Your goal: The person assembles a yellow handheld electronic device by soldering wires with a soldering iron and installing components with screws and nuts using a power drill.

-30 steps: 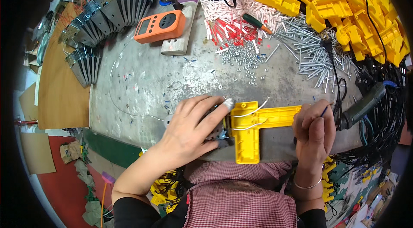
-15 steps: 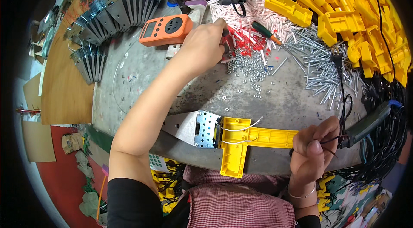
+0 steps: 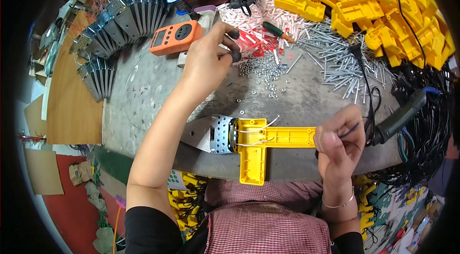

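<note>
My left hand (image 3: 207, 60) hovers over the far middle of the workbench, beside the orange meter. Its fingers are curled together, dark at the tips; whatever they pinch, if anything, is too small to make out. Near the front right, my right hand (image 3: 339, 141), a bracelet on its wrist, grips a thin cable whose blue wire end (image 3: 352, 129) sticks out between the fingers. Just left of that hand lies a yellow plastic handle shell (image 3: 252, 165), hollow side up. Two white wires (image 3: 268, 127) cross it from the perforated metal nozzle plate (image 3: 203, 133) joined at its left.
Small nuts (image 3: 268, 72), red and white sleeves (image 3: 256, 45), long screws (image 3: 335, 57) and a green screwdriver (image 3: 277, 31) lie beyond. Yellow shells (image 3: 373, 10) are heaped far right, with black cables (image 3: 429, 153) below. An orange meter (image 3: 176, 37) and metal plates (image 3: 117, 22) stand left.
My left hand has drawn back slightly to the left and nearer, away from the red sleeves. My right hand has shifted left and turned, the wire end now pointing up. The whole view has shifted.
</note>
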Demonstrator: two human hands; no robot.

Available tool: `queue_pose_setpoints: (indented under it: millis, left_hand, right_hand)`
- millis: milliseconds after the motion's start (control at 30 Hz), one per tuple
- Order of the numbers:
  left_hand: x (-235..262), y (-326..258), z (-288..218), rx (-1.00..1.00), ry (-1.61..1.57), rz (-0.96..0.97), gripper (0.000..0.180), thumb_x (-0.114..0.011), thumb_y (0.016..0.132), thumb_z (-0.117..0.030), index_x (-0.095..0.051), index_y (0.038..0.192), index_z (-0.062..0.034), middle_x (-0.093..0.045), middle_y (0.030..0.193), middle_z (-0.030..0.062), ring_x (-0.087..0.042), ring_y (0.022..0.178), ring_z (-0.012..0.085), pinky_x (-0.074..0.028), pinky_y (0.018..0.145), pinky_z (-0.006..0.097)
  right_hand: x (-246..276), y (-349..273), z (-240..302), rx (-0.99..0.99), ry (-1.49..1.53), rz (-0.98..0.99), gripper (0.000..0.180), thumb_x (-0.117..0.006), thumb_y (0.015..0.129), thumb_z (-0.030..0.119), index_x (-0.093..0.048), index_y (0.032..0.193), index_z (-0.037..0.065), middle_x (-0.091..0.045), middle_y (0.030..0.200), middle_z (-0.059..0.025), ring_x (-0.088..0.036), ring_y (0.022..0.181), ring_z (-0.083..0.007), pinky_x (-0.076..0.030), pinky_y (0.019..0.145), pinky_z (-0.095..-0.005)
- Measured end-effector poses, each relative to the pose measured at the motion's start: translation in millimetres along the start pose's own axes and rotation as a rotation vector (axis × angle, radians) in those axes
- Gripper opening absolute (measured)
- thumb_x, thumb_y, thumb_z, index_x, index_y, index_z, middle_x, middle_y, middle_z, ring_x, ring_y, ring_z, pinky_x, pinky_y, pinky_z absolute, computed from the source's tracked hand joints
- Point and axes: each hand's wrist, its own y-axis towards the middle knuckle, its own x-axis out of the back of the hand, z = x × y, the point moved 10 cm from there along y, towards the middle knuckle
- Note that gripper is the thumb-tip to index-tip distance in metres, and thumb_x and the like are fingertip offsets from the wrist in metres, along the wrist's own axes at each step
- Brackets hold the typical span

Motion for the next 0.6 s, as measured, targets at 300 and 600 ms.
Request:
queue_pose_setpoints:
  millis: [300,600]
  left_hand:
    - [0.7,-24.3,-29.9,-0.009,-0.055,-0.028,0.072,-0.06,0.073,0.015,-0.04,0.139,-0.0067,-0.059,0.108,0.0078,-0.065,0.081,0.0136,-0.053,0.069,0.024]
    - [-16.9,-86.3,-101.3,-0.169,-0.457,0.057,0.068,-0.066,0.076,0.004,-0.039,0.138,-0.0029,-0.061,0.095,0.0088,-0.063,0.09,0.0157,-0.052,0.079,0.028]
  right_hand:
    - [-18.6,1.7,14.0,-0.052,-0.138,0.078,0.01,-0.06,0.089,0.003,-0.051,0.093,0.003,-0.046,0.069,0.0075,-0.037,0.058,0.0021,-0.027,0.051,-0.0167]
    - [-37.7,4.3,12.0,-0.016,-0.397,0.102,0.011,-0.066,0.089,0.006,-0.061,0.095,-0.002,-0.063,0.083,0.0,-0.056,0.078,-0.0026,-0.047,0.069,-0.0193]
